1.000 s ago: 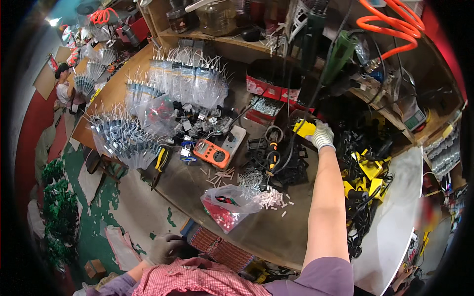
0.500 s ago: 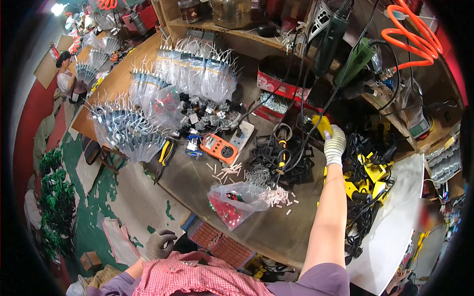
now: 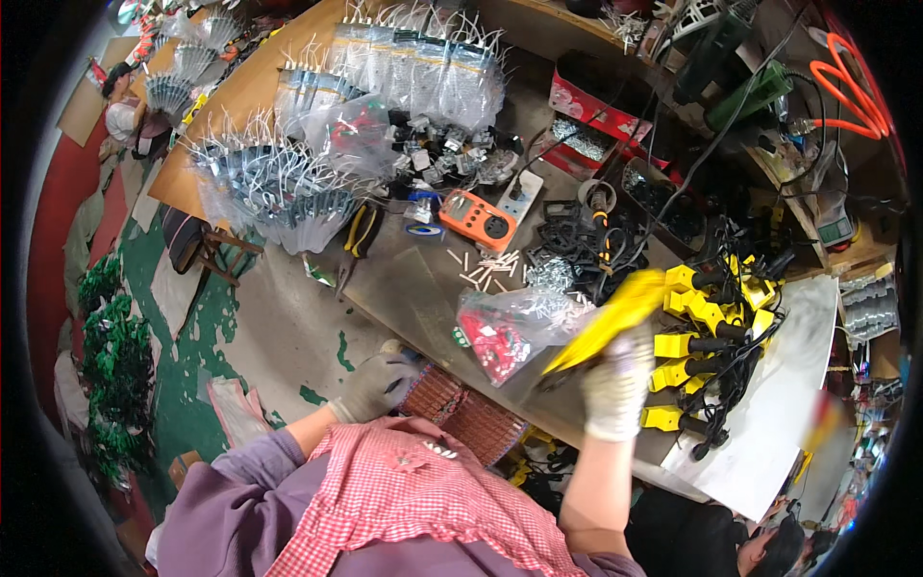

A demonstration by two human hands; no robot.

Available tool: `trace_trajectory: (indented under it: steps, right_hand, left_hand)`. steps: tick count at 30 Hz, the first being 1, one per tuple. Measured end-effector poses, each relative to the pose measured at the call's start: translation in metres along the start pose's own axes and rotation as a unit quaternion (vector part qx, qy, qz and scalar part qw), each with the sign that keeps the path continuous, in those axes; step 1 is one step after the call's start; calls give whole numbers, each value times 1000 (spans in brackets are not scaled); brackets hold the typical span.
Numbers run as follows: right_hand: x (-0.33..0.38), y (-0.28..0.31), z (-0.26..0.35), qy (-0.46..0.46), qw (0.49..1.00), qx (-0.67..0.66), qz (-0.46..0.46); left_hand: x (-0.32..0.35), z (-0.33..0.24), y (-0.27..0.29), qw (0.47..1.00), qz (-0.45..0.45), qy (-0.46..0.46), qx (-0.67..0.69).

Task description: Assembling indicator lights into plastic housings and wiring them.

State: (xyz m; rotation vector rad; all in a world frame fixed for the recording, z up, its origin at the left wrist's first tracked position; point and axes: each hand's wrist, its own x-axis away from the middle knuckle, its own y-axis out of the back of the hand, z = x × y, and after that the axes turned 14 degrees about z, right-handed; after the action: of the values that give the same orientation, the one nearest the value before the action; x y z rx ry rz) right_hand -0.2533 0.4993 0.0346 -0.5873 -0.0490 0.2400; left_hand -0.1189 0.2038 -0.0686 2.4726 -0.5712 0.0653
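Note:
My right hand (image 3: 620, 385), in a striped pale glove, grips a long yellow plastic piece (image 3: 615, 315) above the workbench's front part. Motion blurs the piece, and its exact kind does not show. My left hand (image 3: 373, 385), gloved in grey, is at the bench's front edge with its fingers loosely apart and nothing visible in them. Just left of the yellow piece lies a clear plastic bag (image 3: 500, 337) of red and green parts. Behind the bag are loose white sticks (image 3: 486, 267) and a pile of small metal pieces (image 3: 550, 273).
Yellow housings with black cables (image 3: 707, 337) spread on the right, beside a white board (image 3: 760, 433). An orange socket meter (image 3: 478, 221), pliers (image 3: 358, 236) and bagged wired parts (image 3: 279, 192) lie farther left. Red trays (image 3: 586, 101) stand behind; green tools (image 3: 755, 96) hang above.
My right hand has come back toward me from the far right, bringing the yellow piece. My left hand has risen toward the bench edge. The view has shifted.

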Motion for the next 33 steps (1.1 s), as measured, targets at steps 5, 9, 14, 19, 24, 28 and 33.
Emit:
trace_trajectory:
  steps: [5, 9, 14, 19, 24, 28, 33]
  right_hand:
    - [-10, -90, -117, -184, 888, 397, 145]
    - [-53, -86, -215, -244, 824, 505, 76]
    - [1, -96, -169, -1, 748, 654, 111]
    - [71, -11, -142, -73, 806, 580, -89]
    - [65, 22, -148, -131, 671, 721, -112]
    - [71, 40, -173, -45, 877, 436, -199]
    - [118, 55, -115, -28, 975, 97, -198]
  left_hand:
    - [-15, 40, -2, 981, -84, 162, 61]
    - [-59, 96, 3, 923, -186, 151, 301]
    - [-75, 51, 46, 918, -77, 256, 292]
    - [-67, 47, 35, 983, -133, 116, -51]
    - [-111, -7, 47, 975, 15, -83, -208]
    - [-161, -9, 30, 935, 65, -67, -341]
    - [-162, -31, 26, 963, 239, -109, -56]
